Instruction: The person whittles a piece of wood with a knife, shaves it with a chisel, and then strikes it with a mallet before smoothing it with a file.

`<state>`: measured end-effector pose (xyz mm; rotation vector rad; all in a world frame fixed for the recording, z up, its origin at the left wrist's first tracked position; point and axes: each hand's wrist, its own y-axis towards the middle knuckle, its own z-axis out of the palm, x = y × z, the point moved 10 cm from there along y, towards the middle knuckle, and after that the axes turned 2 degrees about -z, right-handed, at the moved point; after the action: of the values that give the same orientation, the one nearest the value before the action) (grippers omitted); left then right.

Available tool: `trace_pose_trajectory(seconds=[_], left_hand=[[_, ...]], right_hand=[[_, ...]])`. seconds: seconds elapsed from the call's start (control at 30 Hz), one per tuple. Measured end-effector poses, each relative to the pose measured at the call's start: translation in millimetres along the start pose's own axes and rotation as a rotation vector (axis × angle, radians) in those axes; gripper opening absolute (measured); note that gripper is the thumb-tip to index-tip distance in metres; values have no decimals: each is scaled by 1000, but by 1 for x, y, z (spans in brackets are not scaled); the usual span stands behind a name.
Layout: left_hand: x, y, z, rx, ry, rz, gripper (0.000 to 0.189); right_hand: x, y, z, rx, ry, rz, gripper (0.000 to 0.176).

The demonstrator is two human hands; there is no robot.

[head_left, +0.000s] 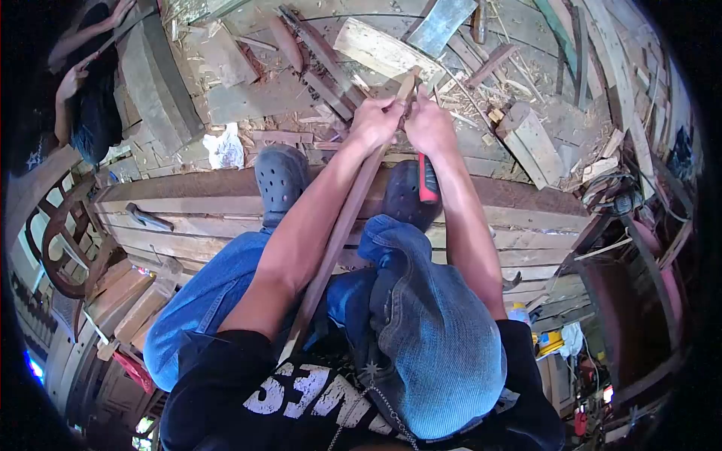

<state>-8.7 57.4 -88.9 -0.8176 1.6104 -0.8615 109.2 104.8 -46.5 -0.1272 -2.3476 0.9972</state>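
A long, narrow wooden strip (331,252) runs from my chest up between my hands, its far end near a pale board. My left hand (376,124) is closed around the strip close to that end. My right hand (430,126) is closed on a tool with a red and black handle (428,180); the handle sticks out below the palm toward me. The tool's working end is mostly hidden by my fingers, right beside the strip. Both hands are close together over the work surface, just beyond my shoes.
The pale board (383,49), a grey flat plate (442,26), wood blocks (530,143) and shavings lie around the hands. A crumpled white cloth (224,146) lies left. A hammer-like tool (149,218) rests on the beams (180,195). Another person (90,113) works at upper left.
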Motion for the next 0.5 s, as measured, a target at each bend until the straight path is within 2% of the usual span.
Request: trace_pose_trajectory(seconds=[0.17,0.23,0.3,0.37,0.4,0.5], left_hand=[[-2,-6,2,25,23,-44,47],[-7,-5,0,9,53,4,46],[-8,-6,-2,-13,63,11,46],[-12,-9,-2,-34,113,13,43],[-14,-8,-4,-42,117,26,43],[-12,-7,-2,-48,101,51,38]], right_hand=[[-5,11,1,119,51,103,62],[-5,17,2,55,12,34,62],[-13,24,12,93,42,75,63],[-12,35,11,93,-67,20,60],[-20,48,19,11,-87,-53,55],[-18,43,16,-32,-151,-87,55]])
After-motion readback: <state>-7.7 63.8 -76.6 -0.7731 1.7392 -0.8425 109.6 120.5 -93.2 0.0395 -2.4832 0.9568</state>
